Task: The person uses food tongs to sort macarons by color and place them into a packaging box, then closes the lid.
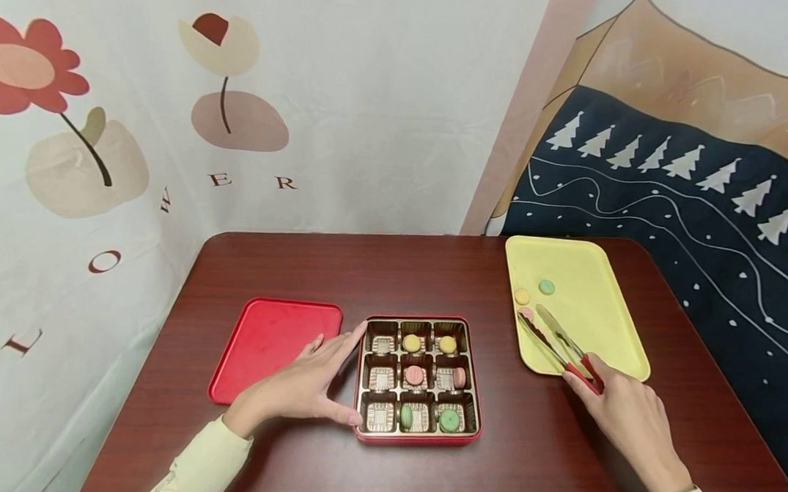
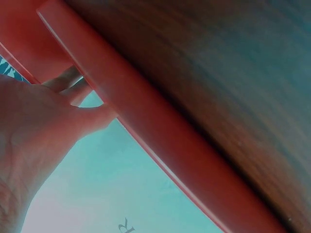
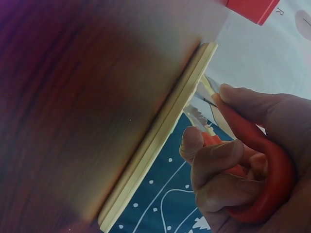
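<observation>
In the head view a red box (image 1: 418,441) with a gold-brown divided insert holds yellow, pink and green macarons in its middle and right columns. Two of these, a pink macaron (image 1: 459,379) and a green one (image 1: 406,416), stand on edge. My left hand (image 1: 302,385), fingers extended and thumb spread, touches the box's left side at its upper and lower corners. My right hand (image 1: 627,410) grips red-handled metal tongs (image 1: 553,341). Their parted tips are over the yellow tray (image 1: 587,284), beside a pink macaron (image 1: 526,313). A yellow macaron (image 1: 522,296) and a green macaron (image 1: 547,287) lie farther back there.
A red square lid (image 1: 277,344) lies left of the box, partly behind my left hand. Everything stands on a dark red-brown wooden table (image 1: 426,266). Printed curtains (image 1: 386,113) hang behind its far edge.
</observation>
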Action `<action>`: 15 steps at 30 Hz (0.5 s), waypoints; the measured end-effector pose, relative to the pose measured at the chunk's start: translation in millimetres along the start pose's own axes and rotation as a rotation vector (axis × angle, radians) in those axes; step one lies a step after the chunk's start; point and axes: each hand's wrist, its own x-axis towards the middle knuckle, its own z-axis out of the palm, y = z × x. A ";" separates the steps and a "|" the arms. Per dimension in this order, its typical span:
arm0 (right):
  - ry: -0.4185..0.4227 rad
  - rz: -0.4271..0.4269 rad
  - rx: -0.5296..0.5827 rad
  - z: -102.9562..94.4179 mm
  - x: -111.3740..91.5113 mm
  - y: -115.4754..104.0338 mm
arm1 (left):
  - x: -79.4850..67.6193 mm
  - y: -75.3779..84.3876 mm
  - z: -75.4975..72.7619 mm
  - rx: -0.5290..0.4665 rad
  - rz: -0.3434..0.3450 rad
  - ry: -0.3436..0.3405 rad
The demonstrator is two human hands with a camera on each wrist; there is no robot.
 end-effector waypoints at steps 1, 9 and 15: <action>0.006 -0.005 0.001 0.2 0.6 -0.5 | -0.2 -0.1 0.2 -0.001 0.001 0.002; 0.014 -0.008 0.013 1.0 3.0 -0.1 | -0.8 -1.3 1.5 0.000 0.011 0.007; 0.019 -0.003 0.014 1.2 2.3 1.3 | 0.2 -1.1 1.9 -0.004 0.018 0.011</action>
